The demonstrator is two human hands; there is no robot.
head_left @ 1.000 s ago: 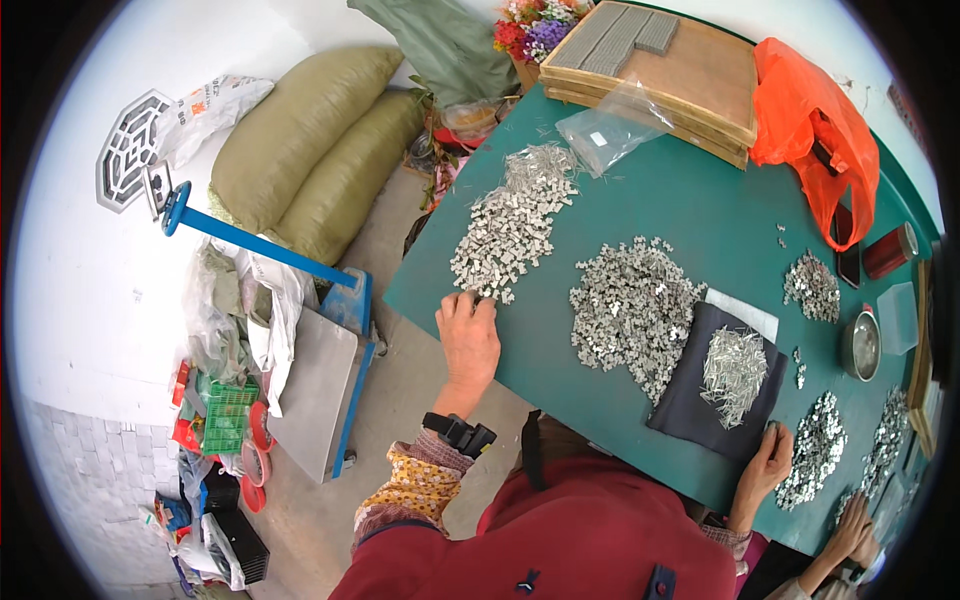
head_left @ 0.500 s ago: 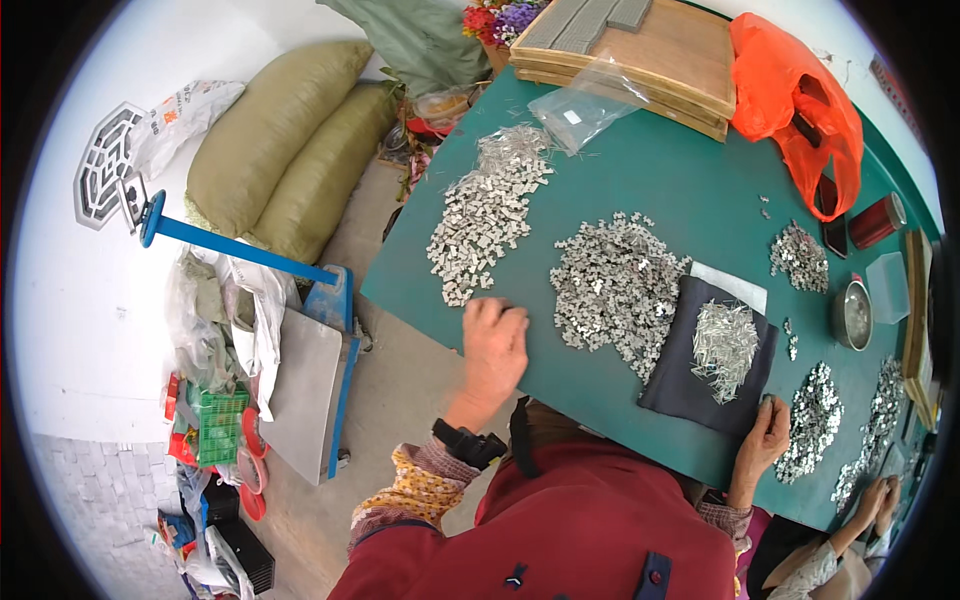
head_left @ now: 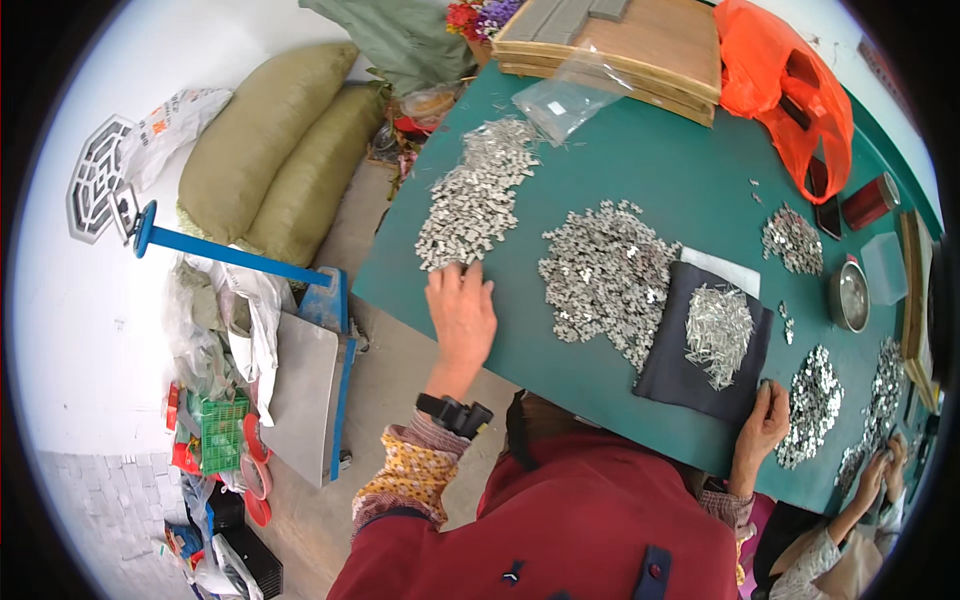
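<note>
My left hand point(head_left: 462, 318) lies at the near end of a long pile of small metal pieces point(head_left: 468, 205), its fingers stretched out and their tips at the lowest pieces. At the near right corner of a folded dark cloth point(head_left: 668, 360), my right hand point(head_left: 764, 424) is closed, fingers pressed together; I cannot make out what is in them. A heap of thin silvery pins point(head_left: 718, 335) rests on the cloth. Between the cloth and the long pile spreads a wide heap of small grey metal parts point(head_left: 605, 280).
Wooden trays point(head_left: 640, 60), a clear plastic bag point(head_left: 565, 105) and a red bag point(head_left: 775, 70) occupy the green table's point(head_left: 400, 270) far side. At right are a metal bowl point(head_left: 852, 300), a red can point(head_left: 870, 202) and another person's hands point(head_left: 880, 468). A platform scale point(head_left: 300, 390) stands left.
My left hand has moved forward and left to the long pile, its curled fingers now stretched out. My right hand stays by the cloth's corner. The view has shifted slightly.
</note>
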